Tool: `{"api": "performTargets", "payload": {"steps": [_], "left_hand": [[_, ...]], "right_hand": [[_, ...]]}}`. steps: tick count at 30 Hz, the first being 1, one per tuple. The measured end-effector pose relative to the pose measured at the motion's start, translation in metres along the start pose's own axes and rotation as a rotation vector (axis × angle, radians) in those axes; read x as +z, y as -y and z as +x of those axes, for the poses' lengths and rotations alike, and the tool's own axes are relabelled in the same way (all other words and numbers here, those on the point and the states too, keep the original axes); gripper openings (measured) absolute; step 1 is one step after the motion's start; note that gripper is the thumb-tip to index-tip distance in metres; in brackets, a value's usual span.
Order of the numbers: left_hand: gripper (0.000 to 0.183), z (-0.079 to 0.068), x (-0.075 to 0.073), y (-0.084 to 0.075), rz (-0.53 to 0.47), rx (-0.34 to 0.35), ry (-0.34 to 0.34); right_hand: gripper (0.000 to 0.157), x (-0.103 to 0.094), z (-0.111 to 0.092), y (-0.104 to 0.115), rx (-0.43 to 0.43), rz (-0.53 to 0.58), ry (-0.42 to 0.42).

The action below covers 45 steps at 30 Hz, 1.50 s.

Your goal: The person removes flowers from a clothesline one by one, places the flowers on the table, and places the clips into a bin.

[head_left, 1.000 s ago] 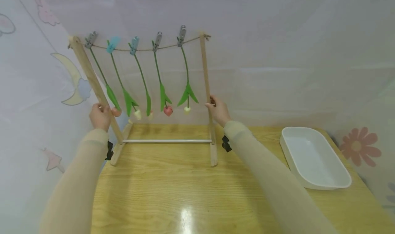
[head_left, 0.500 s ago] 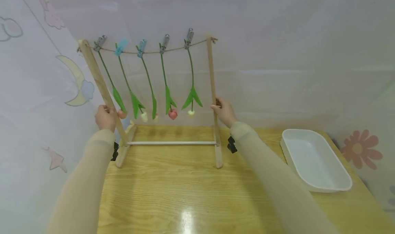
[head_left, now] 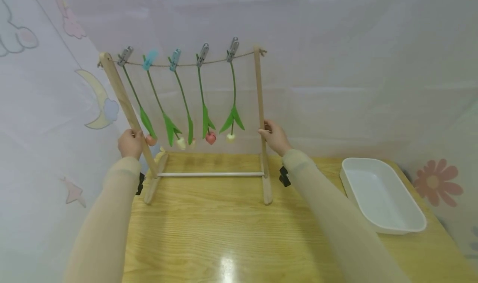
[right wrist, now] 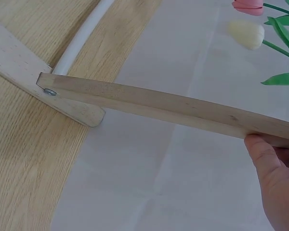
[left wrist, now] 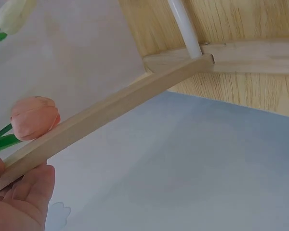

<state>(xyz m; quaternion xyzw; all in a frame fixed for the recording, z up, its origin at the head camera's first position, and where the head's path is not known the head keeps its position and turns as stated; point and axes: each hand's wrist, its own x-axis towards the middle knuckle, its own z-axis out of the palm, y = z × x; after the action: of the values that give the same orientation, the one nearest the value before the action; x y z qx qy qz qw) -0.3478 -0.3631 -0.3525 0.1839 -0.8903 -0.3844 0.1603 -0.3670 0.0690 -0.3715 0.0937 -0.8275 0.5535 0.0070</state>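
Both hands, left hand (head_left: pixel 130 144) and right hand (head_left: pixel 275 137), gripped the wooden rack (head_left: pixel 259 108) uprights; level, even movement would keep tulips (head_left: pixel 210 137) steady.

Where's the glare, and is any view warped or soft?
Head view: bright glare spot on the table near the bottom edge; wide-angle bowing tilts the rack's left post; sleeves smeared at the frame edge. Left wrist view: the left hand is soft up close. Right wrist view: the right post looks curved.
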Motion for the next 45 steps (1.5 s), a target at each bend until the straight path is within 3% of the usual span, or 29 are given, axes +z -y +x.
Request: {"api": "performTargets", "payload": {"steps": [16,32,45], "left_hand": [[0.036,0.011,0.0,0.002,0.069,0.076,0.059],[0.033,0.007,-0.01,-0.001,0.1,0.041,0.1],[0.031,0.014,-0.009,0.003,0.123,0.128,0.115]], "right_hand": [[0.051,0.004,-0.001,-0.006,0.016,0.014,-0.023],[0.049,0.004,-0.01,0.001,0.02,0.047,0.005],[0.049,0.004,-0.002,-0.006,0.003,0.047,0.001]]}}
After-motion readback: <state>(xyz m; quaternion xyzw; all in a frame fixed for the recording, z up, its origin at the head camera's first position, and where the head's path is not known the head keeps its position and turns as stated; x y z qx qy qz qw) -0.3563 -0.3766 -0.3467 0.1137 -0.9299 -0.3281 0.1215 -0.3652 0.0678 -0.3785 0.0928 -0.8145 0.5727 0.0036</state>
